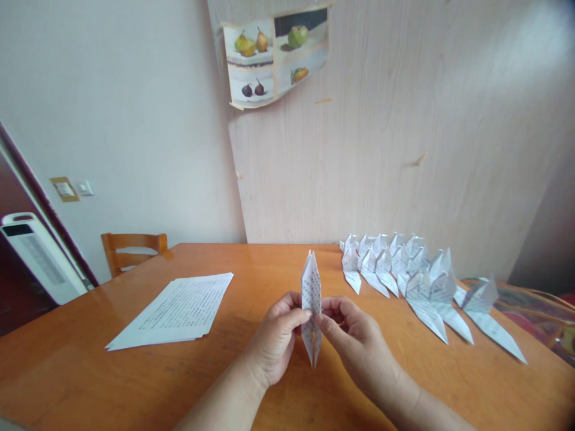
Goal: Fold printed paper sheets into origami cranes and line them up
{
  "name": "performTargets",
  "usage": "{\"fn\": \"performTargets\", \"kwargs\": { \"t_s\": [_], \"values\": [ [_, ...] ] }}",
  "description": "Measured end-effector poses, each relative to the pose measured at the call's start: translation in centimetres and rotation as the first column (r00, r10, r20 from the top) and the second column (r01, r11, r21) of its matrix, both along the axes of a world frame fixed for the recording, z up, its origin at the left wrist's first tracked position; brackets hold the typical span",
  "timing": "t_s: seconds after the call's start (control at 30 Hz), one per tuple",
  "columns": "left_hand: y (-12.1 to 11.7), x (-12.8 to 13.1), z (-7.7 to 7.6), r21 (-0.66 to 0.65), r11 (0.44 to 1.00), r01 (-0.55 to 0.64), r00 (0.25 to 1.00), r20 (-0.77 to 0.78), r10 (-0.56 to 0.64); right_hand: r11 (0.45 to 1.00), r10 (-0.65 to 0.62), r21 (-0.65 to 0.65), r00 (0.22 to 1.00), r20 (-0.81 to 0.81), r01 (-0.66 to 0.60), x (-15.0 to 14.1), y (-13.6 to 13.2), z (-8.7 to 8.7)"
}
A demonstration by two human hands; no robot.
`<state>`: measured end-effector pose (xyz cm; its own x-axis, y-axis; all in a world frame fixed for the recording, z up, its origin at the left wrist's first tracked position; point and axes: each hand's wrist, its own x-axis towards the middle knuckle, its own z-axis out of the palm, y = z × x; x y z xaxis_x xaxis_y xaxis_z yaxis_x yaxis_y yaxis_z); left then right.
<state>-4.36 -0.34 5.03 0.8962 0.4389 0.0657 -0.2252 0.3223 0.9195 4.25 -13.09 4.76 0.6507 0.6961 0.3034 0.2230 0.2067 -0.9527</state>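
A narrow folded paper piece (311, 293), printed with small text and pointed at both ends, stands upright above the orange wooden table (112, 383). My left hand (274, 338) pinches its middle from the left with thumb and fingers closed. My right hand (353, 335) pinches the same spot from the right. Both hands hover just over the tabletop near its front middle.
A stack of printed sheets (177, 311) lies flat to the left. Several finished folded paper figures (417, 287) stand in a row at the right. A wooden chair (133, 248) is behind the table's left corner, a white heater (38, 257) at far left, and a wood panel wall (404, 131) behind.
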Motion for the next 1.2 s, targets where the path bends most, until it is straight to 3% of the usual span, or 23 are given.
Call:
{"fn": "performTargets", "kwargs": {
  "t_s": [0.37, 0.57, 0.73, 0.97, 1.2],
  "values": [
    [-0.4, -0.2, 0.3, -0.019, 0.999, 0.025, 1.000, 0.009, -0.025, 1.000, -0.008, 0.007, 0.997, -0.083, 0.009, 0.7, 0.1, -0.4],
    [-0.5, -0.1, 0.5, -0.044, 0.999, 0.016, 1.000, 0.003, -0.016, 0.994, -0.103, -0.041, 0.991, -0.090, 0.099, 0.7, 0.0, 0.2],
    [-0.6, -0.1, 0.5, -0.062, 0.997, 0.035, 0.999, -0.020, -0.037, 0.993, -0.014, -0.114, 0.985, -0.171, -0.006, 0.4, -0.3, 0.9],
    [-0.4, 0.2, -0.1, -0.010, 1.000, 0.005, 0.998, -0.067, -0.006, 0.991, -0.021, -0.132, 0.978, -0.206, -0.007, 1.1, -0.1, -0.4],
    [-0.3, 0.1, 0.1, -0.055, 0.998, 0.042, 0.996, -0.075, -0.046, 0.991, 0.020, -0.128, 0.975, -0.219, -0.049, 1.3, -0.2, -0.3]
  ]
}}
